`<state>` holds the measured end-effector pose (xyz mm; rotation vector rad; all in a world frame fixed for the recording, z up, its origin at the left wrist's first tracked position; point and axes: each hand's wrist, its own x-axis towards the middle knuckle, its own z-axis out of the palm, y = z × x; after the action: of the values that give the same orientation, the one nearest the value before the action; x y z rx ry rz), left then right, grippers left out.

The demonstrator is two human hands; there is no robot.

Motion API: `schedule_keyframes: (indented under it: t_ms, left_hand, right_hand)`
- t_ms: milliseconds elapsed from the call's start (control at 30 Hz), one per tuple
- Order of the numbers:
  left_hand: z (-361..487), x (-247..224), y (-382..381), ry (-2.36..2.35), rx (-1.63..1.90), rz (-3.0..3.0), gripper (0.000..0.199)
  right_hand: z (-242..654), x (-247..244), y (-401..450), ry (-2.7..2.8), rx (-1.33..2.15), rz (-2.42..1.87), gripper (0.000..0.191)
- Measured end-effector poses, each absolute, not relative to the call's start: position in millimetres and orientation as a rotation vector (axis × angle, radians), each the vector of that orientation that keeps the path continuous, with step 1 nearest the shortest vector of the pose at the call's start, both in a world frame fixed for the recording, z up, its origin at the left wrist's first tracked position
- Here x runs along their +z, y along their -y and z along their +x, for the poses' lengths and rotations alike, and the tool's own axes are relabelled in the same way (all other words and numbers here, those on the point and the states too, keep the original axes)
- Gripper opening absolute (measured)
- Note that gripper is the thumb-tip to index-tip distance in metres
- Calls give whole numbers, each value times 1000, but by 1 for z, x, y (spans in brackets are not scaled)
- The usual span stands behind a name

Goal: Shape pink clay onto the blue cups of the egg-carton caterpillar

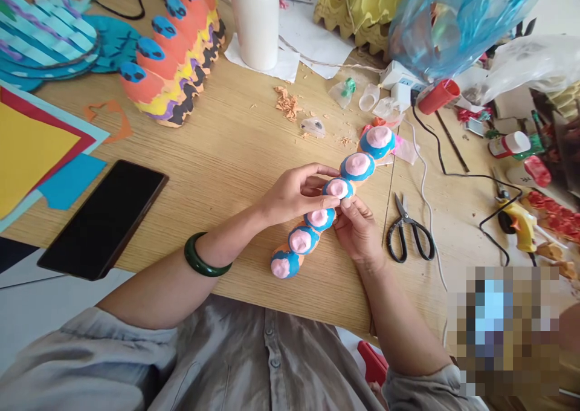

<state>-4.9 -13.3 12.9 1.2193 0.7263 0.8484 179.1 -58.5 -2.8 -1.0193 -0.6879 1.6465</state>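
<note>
A row of several joined round bumps, the painted strip [357,165], runs diagonally over the wooden table. Each bump is blue with a pale pink, lumpy top, and orange shows at the edges. My left hand [304,196], below a dark green bangle, grips the strip near its middle from the left, thumb on top and fingers along the far side. From the right, my right hand [359,229] pinches the strip's middle, its thumb close to my left thumb. The fingers of my right hand are partly hidden under the strip.
Black-handled scissors [409,229] lie right of my hands. A phone [104,217] and coloured paper [36,157] are at left. Behind stand an orange painted carton [174,60], a white bottle [256,24] and a power strip [401,77]. A yellow glue gun [521,220] lies far right.
</note>
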Motion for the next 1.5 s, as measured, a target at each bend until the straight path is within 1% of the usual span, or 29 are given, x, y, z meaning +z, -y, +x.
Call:
schedule_keyframes:
  t_ms: [167,233,433,633,900,1367,1500]
  left_hand:
    - [-11,15,10,-747,815,1417,47]
    - [-10,14,10,-770,804,1475,47]
    - [-6,7,8,-745,919,1430,56]
    - [-4,7,11,-735,849,1286,72]
    - [1,8,16,-827,958,1337,60]
    - [3,11,20,-835,949,1309,60]
    - [3,10,20,-855,977,1320,54]
  right_hand:
    - [180,-5,58,710,1642,-1046,34]
    - [182,-7,57,700,1641,-1049,35]
    - [187,-8,55,664,1608,-1068,30]
    - [186,-6,55,677,1643,-1029,32]
    - [186,-6,55,667,1597,-1076,34]
    - [184,-5,57,683,1610,-1089,30]
    - [181,-3,58,695,1597,-1101,30]
